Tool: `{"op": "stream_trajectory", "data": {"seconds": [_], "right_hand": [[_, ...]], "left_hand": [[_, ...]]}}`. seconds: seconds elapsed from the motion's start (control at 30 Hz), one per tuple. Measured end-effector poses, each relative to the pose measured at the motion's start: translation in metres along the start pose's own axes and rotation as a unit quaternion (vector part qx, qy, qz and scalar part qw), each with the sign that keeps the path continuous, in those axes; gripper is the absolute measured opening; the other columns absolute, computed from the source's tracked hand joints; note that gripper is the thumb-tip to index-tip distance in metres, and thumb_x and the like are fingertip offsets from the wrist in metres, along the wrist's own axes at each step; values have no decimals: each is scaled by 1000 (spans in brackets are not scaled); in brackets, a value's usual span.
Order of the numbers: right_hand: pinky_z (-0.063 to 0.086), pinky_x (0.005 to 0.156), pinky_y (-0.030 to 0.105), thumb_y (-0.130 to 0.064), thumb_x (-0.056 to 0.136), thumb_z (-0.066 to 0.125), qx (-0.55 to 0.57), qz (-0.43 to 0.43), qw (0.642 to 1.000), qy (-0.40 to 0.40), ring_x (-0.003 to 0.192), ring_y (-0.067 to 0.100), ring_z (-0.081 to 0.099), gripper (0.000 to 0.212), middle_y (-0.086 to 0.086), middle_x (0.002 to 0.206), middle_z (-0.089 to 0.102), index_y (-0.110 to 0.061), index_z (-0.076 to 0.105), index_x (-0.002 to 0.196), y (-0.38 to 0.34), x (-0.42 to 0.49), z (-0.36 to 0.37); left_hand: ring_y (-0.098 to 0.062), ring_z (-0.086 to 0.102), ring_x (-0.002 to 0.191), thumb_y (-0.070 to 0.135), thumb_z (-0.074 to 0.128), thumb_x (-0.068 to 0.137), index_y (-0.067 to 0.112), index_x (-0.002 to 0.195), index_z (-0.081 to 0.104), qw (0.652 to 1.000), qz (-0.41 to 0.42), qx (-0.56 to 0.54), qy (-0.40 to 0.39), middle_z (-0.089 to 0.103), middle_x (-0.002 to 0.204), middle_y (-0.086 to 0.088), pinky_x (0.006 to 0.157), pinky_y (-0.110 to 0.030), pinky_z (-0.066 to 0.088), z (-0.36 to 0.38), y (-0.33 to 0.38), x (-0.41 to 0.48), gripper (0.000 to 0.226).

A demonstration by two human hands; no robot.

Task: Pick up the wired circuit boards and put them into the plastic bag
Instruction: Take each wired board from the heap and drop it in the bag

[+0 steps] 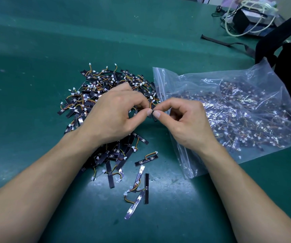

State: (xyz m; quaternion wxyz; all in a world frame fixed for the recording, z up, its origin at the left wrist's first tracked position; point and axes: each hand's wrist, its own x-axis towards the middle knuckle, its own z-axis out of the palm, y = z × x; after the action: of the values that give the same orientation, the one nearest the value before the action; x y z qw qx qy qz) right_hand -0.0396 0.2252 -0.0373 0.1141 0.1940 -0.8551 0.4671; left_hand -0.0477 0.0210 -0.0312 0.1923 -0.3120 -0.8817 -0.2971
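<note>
A heap of small black wired circuit boards [95, 88] with orange wires and white plugs lies on the green table [36, 50]. Right of it lies a clear zip plastic bag [237, 106] holding several boards, its mouth facing the heap. My left hand [113, 116] and my right hand [185, 120] meet above the heap's right edge, by the bag's mouth. Both pinch one small wired board [152, 109] between thumb and fingertips. A few loose boards [139, 186] lie near the front.
At the far right stands a black bag [285, 55] with a strap [223, 42] trailing on the table. Behind it sits a dark box [246, 20] with white cables looped over it. The green table stretches away at the left and back.
</note>
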Motion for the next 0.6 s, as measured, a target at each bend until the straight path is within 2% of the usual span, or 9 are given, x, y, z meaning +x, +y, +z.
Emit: {"op": "stream_trajectory", "data": {"seconds": [0.1,0.27,0.37,0.5,0.6], "right_hand": [[29,52,8,-13,87,76,-6,1,1000,8,47,4,43,10,-30,60,58,-21,76,83,2,0,0],[31,52,9,-17,85,73,0,13,999,29,47,3,44,15,-28,60,58,-31,71,79,2,1,-1],[30,51,8,-15,86,75,-3,5,1000,25,45,3,42,12,-30,56,56,-26,73,81,1,1,-1],[29,50,10,-24,83,77,9,17,999,30,43,4,38,4,-18,46,47,-25,76,86,0,0,-1],[27,49,9,-18,87,77,-3,9,1000,23,44,3,39,3,-26,51,52,-21,76,87,1,1,-1]], "left_hand": [[-11,45,80,33,64,92,20,88,71,1000,-9,-9,-7,58,78,18,70,-28,40,0,-1,0,16],[-13,50,83,37,62,89,22,90,72,999,-27,-21,-7,66,81,15,73,-37,48,-2,-3,-1,17],[-14,50,82,30,65,90,21,88,72,1000,-26,-17,-1,68,80,12,73,-40,49,-2,-2,-1,12],[-13,48,81,27,65,91,20,86,71,1000,-20,-11,12,63,78,15,72,-36,46,-2,-1,0,10],[-12,47,81,28,65,91,21,86,71,1000,-23,-11,17,62,78,16,71,-36,46,-3,-1,0,10]]}}
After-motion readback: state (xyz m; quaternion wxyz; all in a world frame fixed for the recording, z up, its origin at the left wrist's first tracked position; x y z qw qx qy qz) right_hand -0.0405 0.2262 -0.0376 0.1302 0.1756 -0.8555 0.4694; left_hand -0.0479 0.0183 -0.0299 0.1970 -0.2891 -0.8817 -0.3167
